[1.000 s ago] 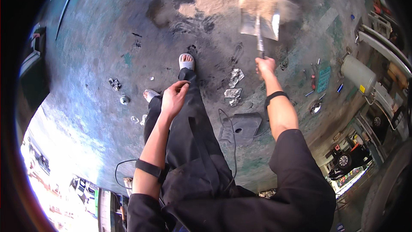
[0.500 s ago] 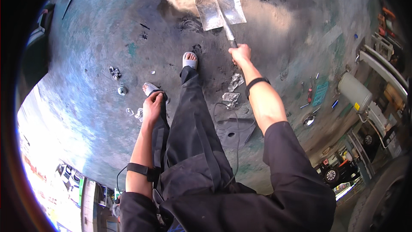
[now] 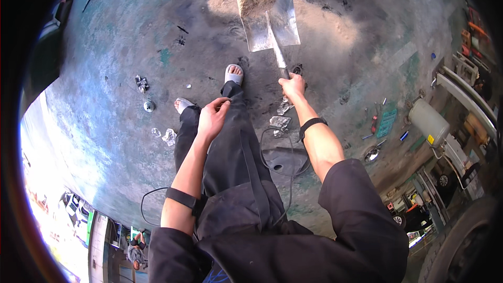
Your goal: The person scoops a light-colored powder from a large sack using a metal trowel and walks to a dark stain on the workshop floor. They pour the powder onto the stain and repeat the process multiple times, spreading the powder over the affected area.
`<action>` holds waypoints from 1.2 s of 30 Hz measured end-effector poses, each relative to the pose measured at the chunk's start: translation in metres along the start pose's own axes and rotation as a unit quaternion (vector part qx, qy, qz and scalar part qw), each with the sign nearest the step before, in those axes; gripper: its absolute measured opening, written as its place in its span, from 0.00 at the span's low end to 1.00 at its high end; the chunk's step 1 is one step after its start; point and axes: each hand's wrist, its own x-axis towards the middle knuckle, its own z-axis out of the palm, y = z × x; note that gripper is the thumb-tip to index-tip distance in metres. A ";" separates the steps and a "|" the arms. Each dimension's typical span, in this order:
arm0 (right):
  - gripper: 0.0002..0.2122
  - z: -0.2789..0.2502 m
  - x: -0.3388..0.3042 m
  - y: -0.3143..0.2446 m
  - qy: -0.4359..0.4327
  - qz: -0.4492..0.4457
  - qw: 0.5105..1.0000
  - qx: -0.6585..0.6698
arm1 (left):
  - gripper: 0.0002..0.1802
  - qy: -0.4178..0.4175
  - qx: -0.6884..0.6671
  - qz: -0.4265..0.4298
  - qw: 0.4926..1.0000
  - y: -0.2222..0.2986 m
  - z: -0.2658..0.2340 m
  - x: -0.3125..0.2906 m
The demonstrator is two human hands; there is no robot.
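Note:
My right hand [image 3: 293, 87] grips the dark handle of a metal shovel [image 3: 285, 34], which reaches out ahead of me. A small heap of tan sand-like powder lies on the far left part of its blade. Just beyond the blade, and to its right, spreads a pile of the same powder [image 3: 225, 0] on the floor. My left hand [image 3: 211, 119] hovers over my trouser leg, its fingers curled together. Nothing shows in them.
Crumpled foil-like scraps [image 3: 168, 137] and a small round metal part [image 3: 149, 106] lie to the left. Between my right arm and leg is a dark flat panel [image 3: 288, 160]. At right are a teal tool tray [image 3: 387, 122], a grey tank [image 3: 428, 120] and a tyre [image 3: 458, 246]. A person [image 3: 137, 251] is at lower left.
The shovel has come nearer to me with powder on its blade, my right hand moving back with it. My left hand has shifted right and farther out, from one trouser leg to the other.

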 end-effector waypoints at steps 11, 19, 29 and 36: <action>0.08 -0.036 0.027 0.004 -0.092 0.166 0.941 -0.281 | 0.16 0.074 -0.081 -0.032 0.993 -0.059 -0.040 -0.021; 0.07 -0.003 -0.032 0.035 -0.072 0.298 0.950 0.066 | 0.17 0.117 -0.099 -0.021 0.988 -0.108 -0.065 -0.062; 0.07 0.140 -0.188 -0.005 -0.205 0.139 0.969 0.014 | 0.17 0.201 -0.219 -0.004 0.955 -0.280 -0.129 -0.152; 0.05 0.287 -0.313 -0.070 -0.332 0.076 0.933 -0.116 | 0.20 0.381 -0.317 -0.109 0.862 -0.520 -0.185 -0.300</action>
